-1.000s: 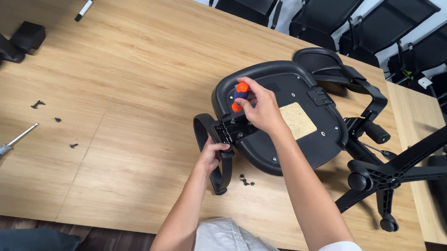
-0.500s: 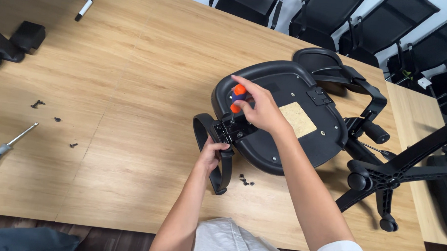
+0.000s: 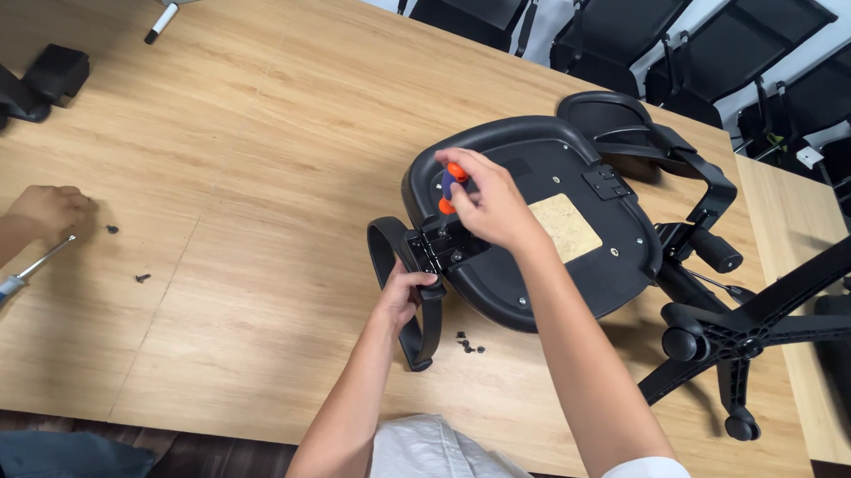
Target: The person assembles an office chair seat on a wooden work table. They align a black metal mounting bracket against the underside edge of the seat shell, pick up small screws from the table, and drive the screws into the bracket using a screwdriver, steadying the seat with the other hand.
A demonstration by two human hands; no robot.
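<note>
Here, screwdriver (image 3: 452,188) in right hand (image 3: 488,208).

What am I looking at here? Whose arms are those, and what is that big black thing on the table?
The picture comes from a camera worn on a person's head, looking down, so the two arms coming up from the bottom are that person's own. The big black thing is an office chair seat lying upside down on a wooden table. The left hand has its grip on the chair's black armrest. The right hand holds a screwdriver with an orange and blue handle, pointed down at the armrest bracket. A few small black screws lie beside it. The chair's wheeled base rests at the right. At the far left, another person's hand reaches in near a blue-handled screwdriver.
</note>
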